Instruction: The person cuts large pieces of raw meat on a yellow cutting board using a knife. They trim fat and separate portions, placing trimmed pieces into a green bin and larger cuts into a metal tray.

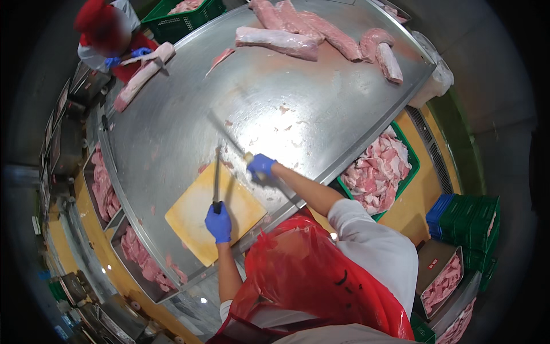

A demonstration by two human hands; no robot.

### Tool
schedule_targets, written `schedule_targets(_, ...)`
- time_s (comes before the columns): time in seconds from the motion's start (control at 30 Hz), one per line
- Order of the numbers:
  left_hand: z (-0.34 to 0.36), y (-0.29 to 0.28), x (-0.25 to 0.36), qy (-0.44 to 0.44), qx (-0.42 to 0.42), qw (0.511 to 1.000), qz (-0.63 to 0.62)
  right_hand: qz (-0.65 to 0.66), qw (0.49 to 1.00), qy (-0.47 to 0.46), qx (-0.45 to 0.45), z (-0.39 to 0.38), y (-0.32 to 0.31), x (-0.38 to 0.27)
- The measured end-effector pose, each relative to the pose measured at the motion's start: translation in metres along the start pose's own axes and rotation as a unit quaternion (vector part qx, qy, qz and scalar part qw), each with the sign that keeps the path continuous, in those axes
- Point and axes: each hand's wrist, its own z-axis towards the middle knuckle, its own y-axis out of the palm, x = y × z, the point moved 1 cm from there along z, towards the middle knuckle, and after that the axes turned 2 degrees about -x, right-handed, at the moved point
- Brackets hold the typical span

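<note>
The left hand [218, 223], in a blue glove, grasps the black handle of a slim dark straight rod [217, 180]. The rod's long axis runs almost straight from near to far, its handle near and its tip far, above a yellow, square cutting board [195, 212].

The right hand [261, 166], also blue-gloved, is curled around the pale yellow handle of a long-bladed knife [228, 133]. The knife slants, its blurred blade pointing far and left, to the far side of the rod's tip; the two look apart.

The board lies turned like a diamond, one side running along the near rim of a broad, shiny steel table [172, 137]. Beyond the board, metal dotted with small scraps stretches to long pink slabs of meat [298, 28] by the far edge; this gives the knife room on the far and left sides. Close to the right arm runs the table's raised edge, with a green plastic crate [413, 150] of meat trimmings past it. At the far left, a co-worker in a red apron [122, 71] handles another long slab.
</note>
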Motion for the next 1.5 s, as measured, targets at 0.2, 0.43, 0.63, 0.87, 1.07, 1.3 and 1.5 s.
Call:
schedule_targets(0.2,0.037,0.032,0.005,0.185,-0.081,0.973,0.107,-0.143,0.947,-0.244,-0.154,-0.099,-0.016,0.019)
schedule_targets(0.43,0.050,-0.009,-0.079,-0.036,0.056,0.988,0.139,-0.106,0.948,-0.234,-0.187,-0.147,-0.045,-0.022)
schedule_targets(0.63,0.014,0.024,0.086,0.253,0.093,0.927,0.260,0.039,0.975,-0.125,-0.181,-0.186,-0.028,-0.033)
schedule_targets(0.87,0.056,-0.024,-0.060,0.027,0.031,0.961,-0.274,0.016,0.986,-0.143,-0.083,-0.203,-0.047,-0.018)
schedule_targets(1.07,0.069,0.059,-0.004,0.172,-0.053,0.983,0.042,-0.030,0.985,-0.149,-0.086,-0.218,-0.054,-0.014)
schedule_targets(1.3,0.039,0.003,-0.103,-0.199,0.058,0.978,0.006,0.191,0.978,-0.082,-0.023,-0.171,-0.173,0.072)
schedule_targets(1.5,-0.065,0.051,-0.068,-0.298,0.059,0.952,0.028,-0.088,0.974,-0.029,0.207,-0.112,-0.330,0.157)
